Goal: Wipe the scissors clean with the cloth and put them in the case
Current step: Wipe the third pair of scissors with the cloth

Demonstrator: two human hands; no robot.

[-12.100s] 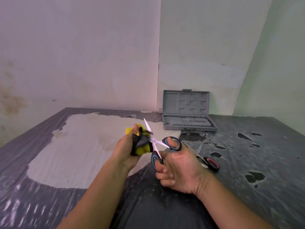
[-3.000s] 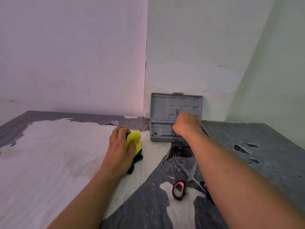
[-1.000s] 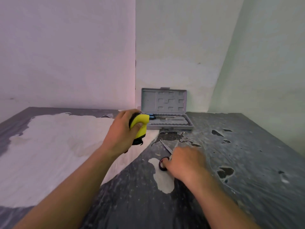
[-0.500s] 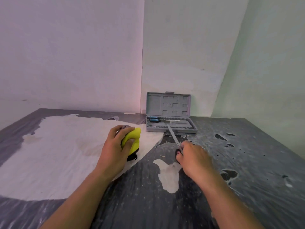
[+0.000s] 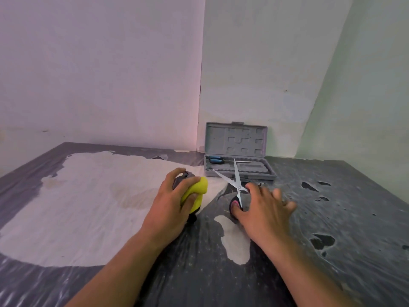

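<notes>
Pink-handled steel scissors (image 5: 238,189), blades splayed, long axis pointing far toward the grey plastic case (image 5: 240,161): gripped at the handles by right hand (image 5: 262,208); yellow cloth (image 5: 195,196) clutched in left hand (image 5: 172,202).

Pale corner walls (image 5: 265,63), worn dark tabletop (image 5: 354,229), soft light

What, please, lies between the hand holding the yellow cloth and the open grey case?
Head view: only bare table separates the left hand, gripping the cloth, from the case.
</notes>
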